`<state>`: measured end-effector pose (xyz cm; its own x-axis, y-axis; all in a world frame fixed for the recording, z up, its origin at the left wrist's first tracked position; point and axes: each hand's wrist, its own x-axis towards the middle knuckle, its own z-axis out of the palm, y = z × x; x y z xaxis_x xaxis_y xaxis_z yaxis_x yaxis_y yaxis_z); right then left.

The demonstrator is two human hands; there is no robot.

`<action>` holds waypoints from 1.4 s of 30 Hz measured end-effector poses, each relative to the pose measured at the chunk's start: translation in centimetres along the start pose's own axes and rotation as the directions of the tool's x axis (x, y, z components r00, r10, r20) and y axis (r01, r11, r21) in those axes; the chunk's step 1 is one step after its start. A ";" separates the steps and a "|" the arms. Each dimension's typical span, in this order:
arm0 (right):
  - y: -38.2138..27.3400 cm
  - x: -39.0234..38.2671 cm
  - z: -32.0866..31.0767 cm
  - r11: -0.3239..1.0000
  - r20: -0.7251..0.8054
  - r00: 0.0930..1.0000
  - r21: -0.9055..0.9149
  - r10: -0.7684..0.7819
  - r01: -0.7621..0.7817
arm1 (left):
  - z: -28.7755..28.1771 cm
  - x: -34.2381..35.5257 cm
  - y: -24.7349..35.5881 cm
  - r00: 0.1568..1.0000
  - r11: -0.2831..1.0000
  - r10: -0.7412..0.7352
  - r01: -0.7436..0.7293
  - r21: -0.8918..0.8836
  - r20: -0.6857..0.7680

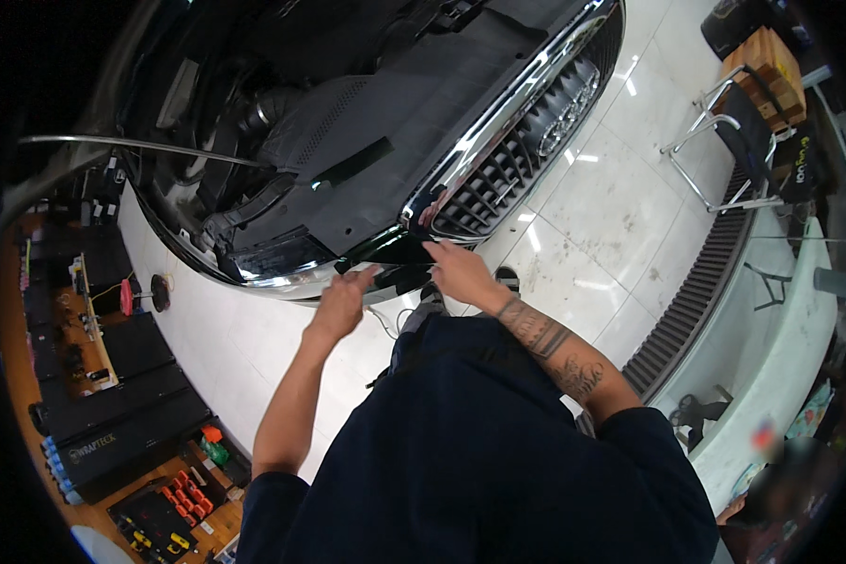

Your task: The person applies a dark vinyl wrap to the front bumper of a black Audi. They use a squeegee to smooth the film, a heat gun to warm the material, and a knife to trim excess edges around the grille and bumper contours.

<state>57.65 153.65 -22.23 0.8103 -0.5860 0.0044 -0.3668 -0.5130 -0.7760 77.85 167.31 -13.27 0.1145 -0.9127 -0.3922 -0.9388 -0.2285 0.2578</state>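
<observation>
A car's front end fills the top of the head view, its engine bay exposed. Between the headlight (282, 258) and the chrome-edged grille (498, 179) lies a glossy black film-like piece (399, 252) at the car's front edge. My left hand (341, 303) is at its left side, just below the headlight, with bent fingers pinching its edge. At the other side, below the grille's near corner, my right hand (462, 274) has its fingertips pressed together on the black piece. The undersides of both hands are hidden.
A metal rod (141, 143) stretches across the engine bay's left side. To the right stand a chair (747, 141) and a wooden block (769, 75), with a dark floor grate (691, 301) nearer me. Black cabinets (132, 423) and tools line the left. My shoes (432, 294) are beneath my hands.
</observation>
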 end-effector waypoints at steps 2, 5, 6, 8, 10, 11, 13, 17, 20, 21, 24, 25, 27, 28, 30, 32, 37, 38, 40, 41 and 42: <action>-3.0 1.9 1.2 0.988 0.019 0.999 -0.151 -0.038 0.041 | 0.7 -1.1 -0.4 0.999 0.993 0.006 -0.010 -0.115 -0.038; -5.3 3.6 3.7 0.937 -0.033 0.999 -0.349 -0.018 0.005 | 0.9 -3.2 -1.6 0.988 0.966 -0.116 0.135 -0.221 0.099; -5.8 3.8 4.7 0.913 -0.062 0.998 -0.407 -0.003 -0.023 | 1.1 -3.8 -2.3 0.984 0.958 -0.135 0.159 -0.240 0.116; -6.8 4.0 6.1 0.878 -0.085 0.991 -0.461 0.103 -0.131 | 1.2 -4.7 -3.8 0.974 0.937 -0.154 0.197 -0.289 0.166; -7.4 4.4 6.8 0.822 -0.124 0.969 -0.513 0.213 -0.247 | 0.9 -5.5 -4.7 0.975 0.936 -0.147 0.191 -0.297 0.165; -7.2 4.8 6.8 0.795 -0.216 0.958 -0.540 0.187 -0.277 | 1.1 -5.8 -5.4 0.980 0.930 -0.123 0.169 -0.327 0.158; -7.1 5.3 7.0 0.799 -0.233 0.958 -0.538 0.166 -0.269 | 1.4 -5.9 -6.7 0.985 0.922 -0.081 0.133 -0.363 0.153; -7.9 6.0 6.8 0.745 -0.186 0.972 -0.626 0.144 -0.231 | 1.3 -5.2 -7.8 0.989 0.908 0.040 0.024 -0.418 0.145; -7.1 5.9 5.9 0.802 -0.131 0.976 -0.555 0.175 -0.218 | 1.3 -4.0 -7.9 0.981 0.867 0.169 -0.103 -0.488 0.091; -6.9 5.5 4.8 0.849 -0.130 0.982 -0.494 0.139 -0.186 | 1.1 -3.6 -7.9 0.976 0.845 0.208 -0.149 -0.513 0.060; -6.7 3.1 4.2 0.946 -0.072 0.944 0.032 0.323 -0.322 | 1.0 -1.9 -7.7 0.956 0.669 0.256 -0.066 -0.741 0.145; -10.0 2.5 3.8 0.863 0.082 0.914 0.305 0.398 -0.403 | 2.3 -1.9 -7.3 0.981 0.388 0.152 0.056 -0.920 0.124; -12.0 -0.3 6.8 0.544 0.228 0.901 0.733 0.369 -0.408 | 4.0 -1.1 -5.7 0.990 0.036 0.048 0.133 -0.991 0.134; -12.9 -0.8 8.3 0.563 0.213 0.925 0.743 0.314 -0.362 | 3.4 -1.1 -4.4 0.989 -0.110 0.090 0.127 -0.986 0.118; -13.9 -0.7 8.6 0.551 0.255 0.901 0.722 0.350 -0.418 | 2.8 -1.2 -2.7 0.986 -0.267 0.126 0.138 -0.954 0.107; -11.3 -0.8 8.8 0.502 0.202 0.849 0.731 0.488 -0.462 | 3.2 -0.9 -2.1 0.984 -0.298 0.125 0.158 -0.942 0.126; -8.4 1.6 5.1 0.935 -0.309 0.935 -0.246 0.174 -0.255 | 5.2 -1.0 -3.9 0.995 0.311 0.100 -0.004 -0.950 0.028; -8.7 2.3 4.3 0.928 -0.293 0.943 -0.284 0.156 -0.242 | 6.1 -1.2 -5.2 1.000 0.287 0.014 0.006 -0.958 0.010; -8.6 3.5 3.1 0.909 -0.257 0.958 -0.356 0.127 -0.216 | 8.7 -1.5 -8.0 0.987 0.237 -0.158 0.026 -0.971 -0.012; -8.2 4.0 2.8 0.891 -0.218 0.968 -0.404 0.127 -0.208 | 8.6 -1.7 -8.5 0.937 0.299 -0.331 -0.012 -0.954 -0.115; -8.0 4.4 2.4 0.906 -0.183 0.982 -0.409 0.036 -0.109 | 7.3 -1.9 -8.2 0.845 0.366 -0.485 -0.038 -0.930 -0.225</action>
<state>65.24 156.72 -17.49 0.6992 -0.7090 0.0921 -0.6076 -0.6572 -0.4460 82.94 173.45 -21.10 0.6250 -0.7370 -0.2575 -0.0460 -0.3640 0.9303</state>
